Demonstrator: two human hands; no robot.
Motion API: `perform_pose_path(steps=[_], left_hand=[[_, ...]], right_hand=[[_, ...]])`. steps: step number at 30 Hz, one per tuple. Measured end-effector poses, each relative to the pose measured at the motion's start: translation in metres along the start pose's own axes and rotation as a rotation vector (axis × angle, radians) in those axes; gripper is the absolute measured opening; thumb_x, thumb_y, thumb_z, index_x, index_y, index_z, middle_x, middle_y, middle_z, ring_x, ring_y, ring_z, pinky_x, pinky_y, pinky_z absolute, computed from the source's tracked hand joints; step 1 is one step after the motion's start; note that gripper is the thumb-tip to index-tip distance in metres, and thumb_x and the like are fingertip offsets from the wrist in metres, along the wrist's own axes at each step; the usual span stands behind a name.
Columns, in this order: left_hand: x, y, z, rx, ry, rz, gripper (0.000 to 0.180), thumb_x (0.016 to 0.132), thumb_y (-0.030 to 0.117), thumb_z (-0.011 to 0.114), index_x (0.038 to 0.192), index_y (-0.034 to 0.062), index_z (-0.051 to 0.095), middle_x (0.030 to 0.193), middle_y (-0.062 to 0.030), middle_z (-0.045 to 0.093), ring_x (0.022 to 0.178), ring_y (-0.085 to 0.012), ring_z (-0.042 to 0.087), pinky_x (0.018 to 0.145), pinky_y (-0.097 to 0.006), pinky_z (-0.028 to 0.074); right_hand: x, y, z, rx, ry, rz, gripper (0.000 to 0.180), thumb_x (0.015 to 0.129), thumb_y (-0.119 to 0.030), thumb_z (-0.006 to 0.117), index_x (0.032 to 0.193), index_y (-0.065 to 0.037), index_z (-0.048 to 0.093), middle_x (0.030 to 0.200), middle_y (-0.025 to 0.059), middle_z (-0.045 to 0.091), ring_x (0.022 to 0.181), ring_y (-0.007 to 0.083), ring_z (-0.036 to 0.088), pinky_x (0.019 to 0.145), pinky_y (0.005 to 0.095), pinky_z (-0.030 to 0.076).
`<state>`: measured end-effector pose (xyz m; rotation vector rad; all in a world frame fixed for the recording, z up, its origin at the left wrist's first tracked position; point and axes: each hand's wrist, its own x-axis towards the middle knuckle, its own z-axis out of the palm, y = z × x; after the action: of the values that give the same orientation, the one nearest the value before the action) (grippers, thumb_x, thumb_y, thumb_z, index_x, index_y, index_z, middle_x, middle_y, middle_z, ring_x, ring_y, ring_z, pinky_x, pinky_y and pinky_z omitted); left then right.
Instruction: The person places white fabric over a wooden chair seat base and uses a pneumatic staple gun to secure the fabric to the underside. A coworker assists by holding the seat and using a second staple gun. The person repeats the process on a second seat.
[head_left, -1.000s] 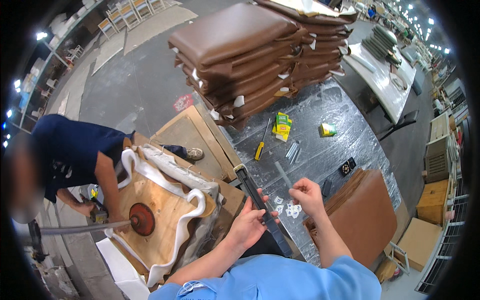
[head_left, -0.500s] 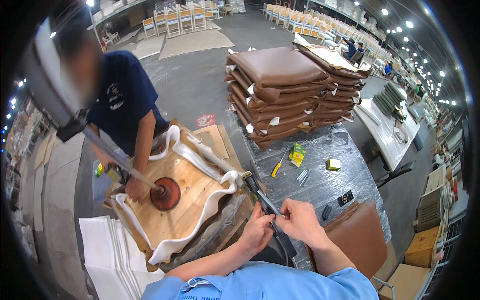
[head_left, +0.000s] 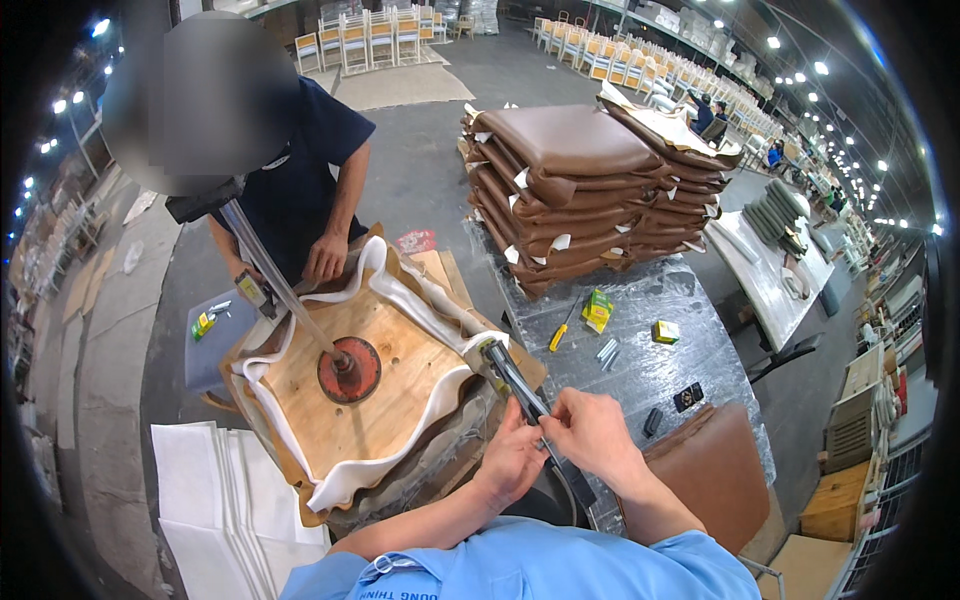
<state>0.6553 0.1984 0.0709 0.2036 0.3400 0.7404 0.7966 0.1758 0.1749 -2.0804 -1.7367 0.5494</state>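
A staple gun (head_left: 514,378) with a long dark magazine lies slantwise before me. My left hand (head_left: 512,456) is closed around its middle from the left. My right hand (head_left: 592,432) meets it from the right, fingers pinched together at the magazine; whatever is between them is hidden. Left of the tool, a wooden seat panel (head_left: 395,335) lies in white padding (head_left: 440,405) and brown cover material. A round red clamp pad (head_left: 349,370) on a slanted rod presses on the panel. Silver staple strips (head_left: 607,352) lie on the table beyond my hands.
A co-worker (head_left: 335,150) stands across the panel with another staple gun (head_left: 257,294). Brown covered cushions (head_left: 570,140) are stacked at the far side. A yellow screwdriver (head_left: 560,334), green-yellow boxes (head_left: 597,310) and brown pieces (head_left: 712,475) lie on the plastic-covered table. White sheets (head_left: 190,490) lie at lower left.
The co-worker's hand has moved from beside the red pad to the panel's far edge. My right fingers have shifted slightly lower along the staple gun, while my left hand keeps its grip.
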Motion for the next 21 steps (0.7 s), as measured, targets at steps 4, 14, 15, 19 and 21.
perform_pose_path(steps=[4,14,15,19,21], left_hand=[[-0.004,0.003,-0.007,0.041,-0.068,-0.001,0.069,0.095,-0.010,0.054,0.156,0.0190,0.044,0.145,-0.0035,0.054,0.134,-0.0228,0.061,0.117,-0.048,0.049],[-0.012,0.016,0.001,0.215,-0.112,-0.099,0.068,0.105,-0.006,0.056,0.164,0.0184,0.034,0.148,-0.0066,0.052,0.124,-0.0306,0.071,0.108,-0.053,0.061],[-0.012,0.017,0.001,0.224,-0.132,-0.146,0.068,0.106,-0.005,0.056,0.165,0.0188,0.034,0.146,-0.0063,0.054,0.121,-0.0304,0.073,0.107,-0.054,0.062],[-0.014,0.014,0.001,0.219,-0.090,-0.237,0.055,0.112,0.003,0.054,0.164,0.0152,0.038,0.140,-0.0046,0.057,0.120,-0.0256,0.075,0.100,-0.043,0.065],[-0.014,0.012,-0.002,0.255,-0.105,-0.226,0.053,0.115,0.008,0.054,0.164,0.0146,0.037,0.139,-0.0047,0.057,0.121,-0.0251,0.075,0.100,-0.043,0.066]], right_hand=[[0.000,0.003,0.006,0.077,-0.014,-0.017,0.021,0.092,-0.022,0.079,0.088,-0.003,0.072,0.073,0.0178,0.073,0.070,0.0362,0.076,0.068,0.0498,0.058],[0.042,0.117,0.085,1.217,-0.326,0.652,0.061,0.116,-0.058,0.051,0.136,-0.002,0.067,0.102,0.0078,0.078,0.081,0.0161,0.075,0.067,0.0300,0.060],[0.043,0.125,0.093,1.511,-0.658,0.511,0.070,0.114,-0.066,0.045,0.137,-0.003,0.066,0.101,0.0080,0.078,0.086,0.0180,0.076,0.073,0.0324,0.062],[0.040,0.124,0.130,1.895,-0.579,0.413,0.071,0.112,-0.070,0.047,0.134,-0.004,0.065,0.088,0.0047,0.070,0.076,0.0179,0.071,0.066,0.0346,0.060],[0.039,0.119,0.134,1.869,-0.506,0.472,0.070,0.111,-0.070,0.050,0.131,-0.004,0.065,0.085,0.0030,0.068,0.073,0.0163,0.068,0.065,0.0342,0.059]])
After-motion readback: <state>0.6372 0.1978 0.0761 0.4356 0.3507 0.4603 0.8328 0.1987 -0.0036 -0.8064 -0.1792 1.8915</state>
